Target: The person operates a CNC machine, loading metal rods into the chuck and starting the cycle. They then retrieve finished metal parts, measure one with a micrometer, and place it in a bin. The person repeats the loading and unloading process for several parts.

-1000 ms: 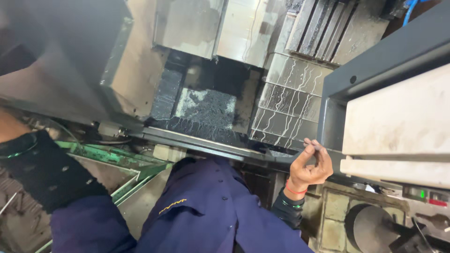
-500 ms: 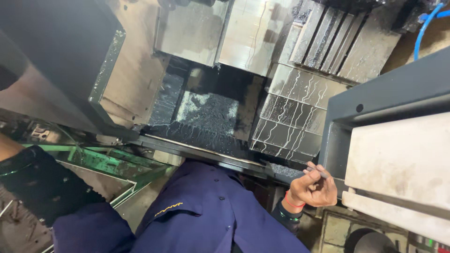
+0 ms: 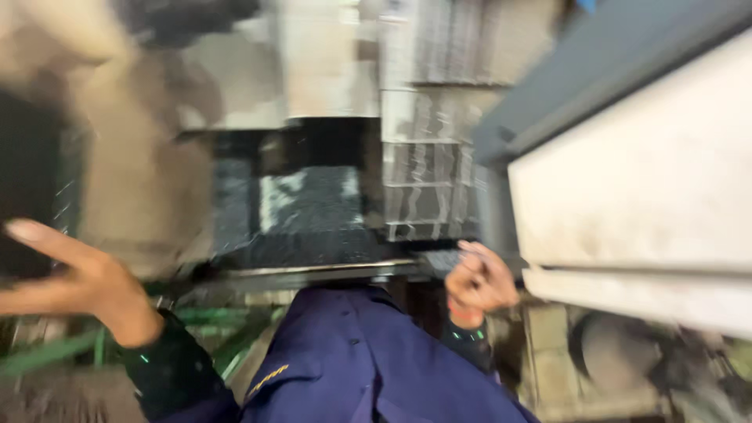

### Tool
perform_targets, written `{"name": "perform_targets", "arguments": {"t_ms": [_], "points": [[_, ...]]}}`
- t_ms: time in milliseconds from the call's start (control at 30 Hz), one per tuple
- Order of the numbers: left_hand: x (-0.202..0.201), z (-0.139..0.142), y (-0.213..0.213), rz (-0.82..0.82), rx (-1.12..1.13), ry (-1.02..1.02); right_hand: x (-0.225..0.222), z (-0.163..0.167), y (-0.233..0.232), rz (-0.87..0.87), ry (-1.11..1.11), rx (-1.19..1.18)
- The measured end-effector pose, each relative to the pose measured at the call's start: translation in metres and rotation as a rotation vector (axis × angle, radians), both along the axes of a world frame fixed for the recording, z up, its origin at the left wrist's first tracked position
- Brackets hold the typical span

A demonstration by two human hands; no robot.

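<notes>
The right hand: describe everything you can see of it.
The right hand is bare and curled into a loose fist, fingers folded inward, at the lower edge of the grey-framed machine door. It sits just right of the dark blue jacket; a dark cuff with an orange band circles the wrist. Blur hides whether the fingers grip anything.

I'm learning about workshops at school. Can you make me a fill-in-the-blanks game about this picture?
1. The right hand is curled into a ____ beside the grey door edge.
2. The left hand has its fingers spread ____, holding nothing.
3. The person's work jacket is dark ____.
4. The frame under the left hand is painted ____.

Missing words: fist; open; blue; green
</notes>
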State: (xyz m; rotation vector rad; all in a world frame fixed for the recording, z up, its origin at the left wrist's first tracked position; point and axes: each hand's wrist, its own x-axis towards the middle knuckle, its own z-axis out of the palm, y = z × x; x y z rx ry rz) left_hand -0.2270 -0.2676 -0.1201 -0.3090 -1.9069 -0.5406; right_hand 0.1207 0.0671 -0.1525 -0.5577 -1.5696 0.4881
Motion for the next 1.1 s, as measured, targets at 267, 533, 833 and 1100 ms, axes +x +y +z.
{"name": "perform_targets", "arguments": {"t_ms": [267,533,833,1100], "points": [[0.090,0.037,0.157,-0.917,0.000,-0.434,-0.018,-0.008,-0.012,-0.019,-0.332,0.297],[0.097,0.036,0.205,-1.321,0.064,-0.358,-0.046,-0.012,0.001,-0.147,-0.437,0.521],[0.085,0.010,0.169,-1.390,0.095,-0.397,-0.047,-0.003,0.013,-0.185,-0.555,0.439],[0.092,0.013,0.125,-1.266,0.184,-0.478,-0.036,0.000,0.026,-0.219,-0.509,0.381]]}}
